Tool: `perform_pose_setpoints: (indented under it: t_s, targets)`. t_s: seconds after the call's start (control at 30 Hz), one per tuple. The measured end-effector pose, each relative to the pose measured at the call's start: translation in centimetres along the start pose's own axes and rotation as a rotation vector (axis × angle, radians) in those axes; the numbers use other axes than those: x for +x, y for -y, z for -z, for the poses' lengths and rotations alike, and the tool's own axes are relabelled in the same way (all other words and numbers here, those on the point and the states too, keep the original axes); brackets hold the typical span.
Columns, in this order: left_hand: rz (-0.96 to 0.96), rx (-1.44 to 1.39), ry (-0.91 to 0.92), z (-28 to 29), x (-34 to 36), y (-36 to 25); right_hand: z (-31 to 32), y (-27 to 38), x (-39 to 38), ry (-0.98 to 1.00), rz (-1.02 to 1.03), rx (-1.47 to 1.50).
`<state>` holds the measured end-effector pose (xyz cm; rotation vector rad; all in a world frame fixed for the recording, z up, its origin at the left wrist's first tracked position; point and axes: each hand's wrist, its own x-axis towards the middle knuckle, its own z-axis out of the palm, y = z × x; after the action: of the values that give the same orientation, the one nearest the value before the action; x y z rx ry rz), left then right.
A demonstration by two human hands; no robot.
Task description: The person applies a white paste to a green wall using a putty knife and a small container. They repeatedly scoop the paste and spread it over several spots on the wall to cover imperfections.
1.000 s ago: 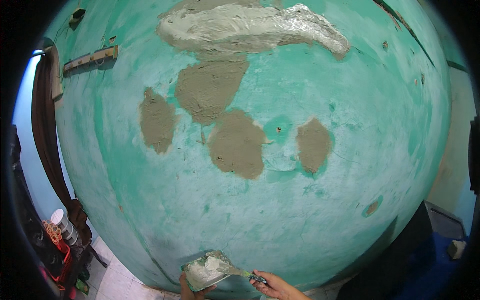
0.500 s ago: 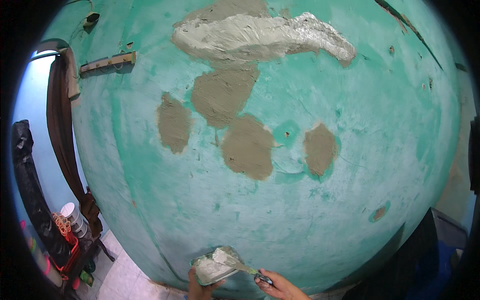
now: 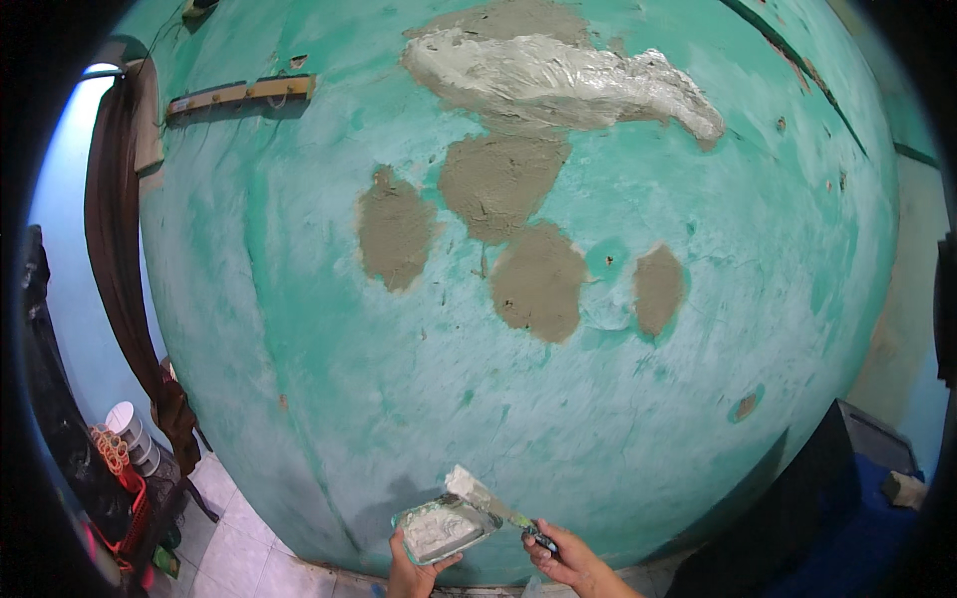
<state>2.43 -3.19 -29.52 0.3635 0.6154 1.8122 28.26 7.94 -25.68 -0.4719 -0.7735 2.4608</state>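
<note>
My left hand (image 3: 411, 574) grips a shallow rectangular tub (image 3: 481, 529) from below and the side, low in front of the wall. Whitish putty (image 3: 439, 526) fills part of it. In my right hand (image 3: 568, 560), fingers wrap round the dark handle of a putty knife (image 3: 516, 519). Its blade points up and left over the tub's far corner, with a lump of white putty on the tip. Ahead, the green wall (image 3: 399, 379) carries several grey filler patches (image 3: 538, 282) and a wide, wet-looking pale smear (image 3: 558, 80) near the top.
A wooden hook rail (image 3: 239, 95) hangs on the wall at upper left, beside a brown curtain (image 3: 118, 229). Stacked white buckets (image 3: 133, 435) and a red basket (image 3: 138, 508) stand at lower left. Dark furniture with a blue side (image 3: 887, 518) is at lower right.
The putty knife's blade has lifted out of the tub and now holds putty above it. My view has turned left, so the wall patches sit farther right.
</note>
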Motion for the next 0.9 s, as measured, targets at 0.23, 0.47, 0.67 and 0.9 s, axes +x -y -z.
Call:
perform_pose_setpoints:
  t_s: [0.23,0.47,0.67,0.9]
  targets:
    - [-0.305,0.434,0.157,0.3,-0.6,-0.9,-6.6,5.8,0.5,-0.059,0.264,-0.109]
    - [-0.412,0.672,0.092,0.4,-3.0,-0.6,-17.5,19.1,1.0,0.067,0.666,-0.413]
    - [-0.45,0.725,0.101,0.9,-3.4,-0.1,-30.9,30.9,2.6,0.072,1.281,-0.658]
    - [-0.157,0.261,-0.096,-0.5,-5.5,-0.4,-39.3,40.7,5.8,-0.253,2.283,-1.302]
